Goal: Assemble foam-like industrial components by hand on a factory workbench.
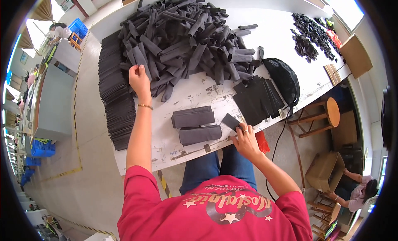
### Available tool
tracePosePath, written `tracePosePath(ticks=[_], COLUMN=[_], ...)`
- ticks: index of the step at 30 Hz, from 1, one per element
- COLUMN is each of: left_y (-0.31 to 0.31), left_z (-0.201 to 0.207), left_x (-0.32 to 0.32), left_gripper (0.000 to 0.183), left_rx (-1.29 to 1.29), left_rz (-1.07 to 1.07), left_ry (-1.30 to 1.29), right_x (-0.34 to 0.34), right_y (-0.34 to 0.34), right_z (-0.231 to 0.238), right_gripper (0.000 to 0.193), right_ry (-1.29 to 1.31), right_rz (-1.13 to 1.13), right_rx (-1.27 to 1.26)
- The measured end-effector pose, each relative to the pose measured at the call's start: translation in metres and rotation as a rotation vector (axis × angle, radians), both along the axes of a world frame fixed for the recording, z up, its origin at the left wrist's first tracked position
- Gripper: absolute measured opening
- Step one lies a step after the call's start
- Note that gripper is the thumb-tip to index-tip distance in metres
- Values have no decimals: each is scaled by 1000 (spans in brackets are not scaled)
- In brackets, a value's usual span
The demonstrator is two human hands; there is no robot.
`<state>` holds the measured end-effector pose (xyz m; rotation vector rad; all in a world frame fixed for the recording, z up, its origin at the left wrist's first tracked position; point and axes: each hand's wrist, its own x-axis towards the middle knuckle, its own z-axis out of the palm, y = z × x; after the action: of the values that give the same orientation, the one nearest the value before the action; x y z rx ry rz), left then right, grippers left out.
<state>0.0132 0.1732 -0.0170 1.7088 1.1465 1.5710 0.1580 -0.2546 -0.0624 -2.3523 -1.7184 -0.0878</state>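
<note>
"Past the red shirt [224, 201], why reach so wide?"

"Heap [182, 42] sits far back, probably — left hand [139, 78] pinches a dark tube [140, 54] there; right hand [246, 138] grips a flat piece [229, 121] by the worktop's [273, 38] near edge."

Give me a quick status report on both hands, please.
Left hand at a dark rolled piece on the heap, grip unclear. Right hand touching a dark flat piece. Two small dark stacks on the table between them.
</note>
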Motion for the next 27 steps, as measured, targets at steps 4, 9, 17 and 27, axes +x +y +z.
tracePosePath(ticks=[4, 9, 17, 27], left_y=[-84, -138, -191, -218], left_z=[19, 5, 18, 35], left_x=[-2, -4, -1, 2], left_gripper=[21, 27, 21, 24], left_rx=[-495, -682, -1010, -1064], left_rz=[-429, -536, -762, -773], left_ry=[-372, -634, -837, -814], right_x=[1, 19, 3, -27], right_y=[-15, -32, 12, 20], right_z=[3, -2, 82, 98], right_gripper=[44, 32, 27, 44], right_ry=[31, 173, 593, 420], right_rz=[64, 136, -23, 210], right_rx=[-99, 70, 583, 523])
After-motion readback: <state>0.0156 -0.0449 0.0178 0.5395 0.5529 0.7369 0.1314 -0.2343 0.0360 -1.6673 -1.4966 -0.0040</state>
